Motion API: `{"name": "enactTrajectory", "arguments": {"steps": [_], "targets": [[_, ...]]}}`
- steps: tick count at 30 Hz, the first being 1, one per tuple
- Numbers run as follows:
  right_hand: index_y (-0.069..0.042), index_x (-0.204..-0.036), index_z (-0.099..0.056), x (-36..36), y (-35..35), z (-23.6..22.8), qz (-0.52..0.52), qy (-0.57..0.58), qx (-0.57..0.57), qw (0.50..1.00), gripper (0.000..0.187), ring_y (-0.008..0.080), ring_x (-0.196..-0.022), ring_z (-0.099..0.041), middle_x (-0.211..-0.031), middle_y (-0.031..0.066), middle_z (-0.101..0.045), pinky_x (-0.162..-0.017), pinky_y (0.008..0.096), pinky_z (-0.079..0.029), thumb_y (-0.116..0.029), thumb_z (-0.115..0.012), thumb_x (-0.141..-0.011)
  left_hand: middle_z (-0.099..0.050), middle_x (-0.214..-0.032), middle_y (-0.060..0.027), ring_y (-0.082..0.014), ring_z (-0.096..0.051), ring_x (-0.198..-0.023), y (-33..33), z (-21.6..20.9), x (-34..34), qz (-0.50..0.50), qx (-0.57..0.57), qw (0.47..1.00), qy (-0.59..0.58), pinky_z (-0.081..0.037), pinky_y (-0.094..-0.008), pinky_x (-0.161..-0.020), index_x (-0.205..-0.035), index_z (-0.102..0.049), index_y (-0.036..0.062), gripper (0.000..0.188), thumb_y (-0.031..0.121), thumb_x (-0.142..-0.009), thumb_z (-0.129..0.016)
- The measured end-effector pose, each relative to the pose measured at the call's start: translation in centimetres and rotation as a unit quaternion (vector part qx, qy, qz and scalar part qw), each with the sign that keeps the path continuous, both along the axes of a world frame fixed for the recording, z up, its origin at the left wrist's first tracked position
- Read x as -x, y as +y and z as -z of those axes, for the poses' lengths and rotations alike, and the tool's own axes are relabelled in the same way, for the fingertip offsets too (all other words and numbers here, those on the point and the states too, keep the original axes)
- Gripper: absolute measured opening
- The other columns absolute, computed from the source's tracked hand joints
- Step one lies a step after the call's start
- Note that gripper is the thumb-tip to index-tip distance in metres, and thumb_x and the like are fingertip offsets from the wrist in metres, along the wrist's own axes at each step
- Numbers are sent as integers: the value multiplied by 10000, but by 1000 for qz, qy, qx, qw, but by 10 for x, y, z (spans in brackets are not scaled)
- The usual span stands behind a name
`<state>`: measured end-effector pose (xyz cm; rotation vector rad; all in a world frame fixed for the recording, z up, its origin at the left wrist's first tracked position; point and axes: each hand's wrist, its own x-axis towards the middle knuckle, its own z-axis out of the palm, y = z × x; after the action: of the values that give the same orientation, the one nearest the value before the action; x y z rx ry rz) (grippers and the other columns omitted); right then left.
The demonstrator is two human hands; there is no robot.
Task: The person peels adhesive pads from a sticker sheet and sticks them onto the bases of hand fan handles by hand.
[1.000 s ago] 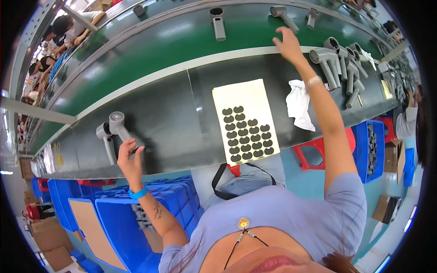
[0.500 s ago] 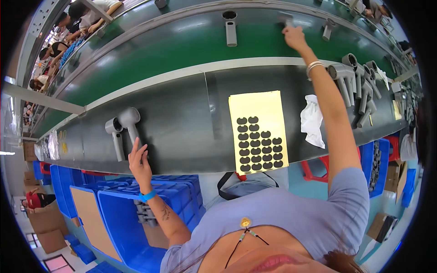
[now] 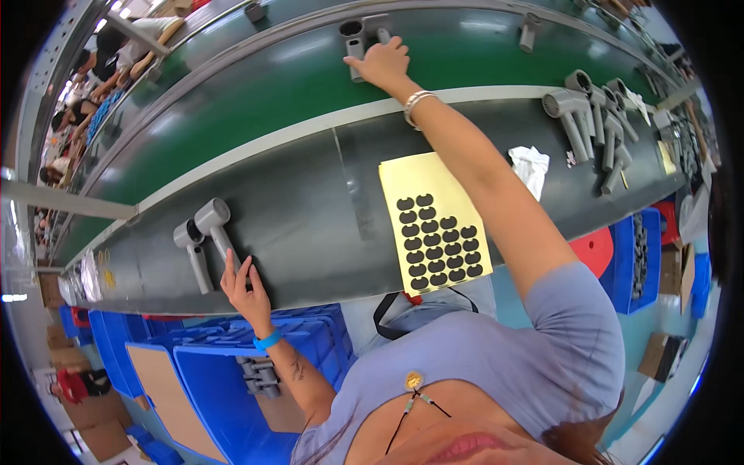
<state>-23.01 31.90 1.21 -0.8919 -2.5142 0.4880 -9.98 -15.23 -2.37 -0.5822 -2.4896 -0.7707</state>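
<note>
Two grey hair dryer housings (image 3: 212, 218) lean together at the left of the dark work surface. My left hand (image 3: 246, 288) is by the handle of the nearer one, fingers apart, fingertips at the handle's lower end; whether they press on it I cannot tell. My right hand (image 3: 385, 65) reaches far over the green belt with its fingers spread. Its thumb lies across the handle of a grey housing (image 3: 353, 43) with a round open head. Right beside that, a second grey housing (image 3: 375, 23) shows partly, its handle behind my fingers.
A yellow sheet with black oval stickers (image 3: 422, 177) lies in front of me, beside a white cloth (image 3: 530, 167). Several grey housings (image 3: 573, 116) are heaped at the right. Another stands on the green belt (image 3: 465, 58). Blue crates (image 3: 201, 387) stand below on the left.
My right hand has swept left along the belt, and the grey piece near it now sits beside the other housing. My left hand stays by the handle. The view has shifted slightly.
</note>
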Motion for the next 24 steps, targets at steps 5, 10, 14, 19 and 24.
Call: {"name": "enactTrajectory", "arguments": {"steps": [5,10,14,19,24], "targets": [[43,-1006,-671,0,4,5,-26,-2,50,998,601,412,-1065,-463,-1237,237,-418,-916,485,-430,-516,-671,-787,-540,-1381,-56,-280,-515,-1147,-1,-1,-1,-3,-3,1000,-7,-426,-369,-940,-1023,-713,46,162,82,-900,-613],[26,-918,-698,-15,37,8,21,72,41,996,583,365,-951,-599,-1084,271,-561,-795,394,-504,-525,-691,-728,-536,-1385,-53,-280,-511,-1152,7,1,4,14,-5,1000,3,-423,-359,-941,-1019,-714,47,162,92,-899,-615],[6,-859,-710,-88,49,-18,-96,65,211,971,513,286,-904,-609,-845,168,-626,-733,357,-478,-488,-722,-722,-536,-1384,-57,-286,-506,-1164,0,3,-3,10,-6,1000,3,-407,-376,-969,-1012,-713,53,156,93,-889,-625],[-20,-931,-673,-237,43,-11,-3,164,51,985,415,285,-901,-600,-957,150,-607,-794,360,-470,-363,-783,-725,-536,-1383,-65,-335,-448,-1230,-1,1,-3,15,21,999,38,-375,-412,-1020,-997,-717,60,158,78,-857,-643],[-9,-984,-621,-319,21,8,89,137,53,985,416,301,-959,-579,-1034,162,-573,-844,368,-461,-317,-782,-755,-530,-1392,-60,-309,-453,-1247,-1,3,0,4,32,999,42,-371,-393,-1033,-997,-721,56,156,109,-885,-625]]}}
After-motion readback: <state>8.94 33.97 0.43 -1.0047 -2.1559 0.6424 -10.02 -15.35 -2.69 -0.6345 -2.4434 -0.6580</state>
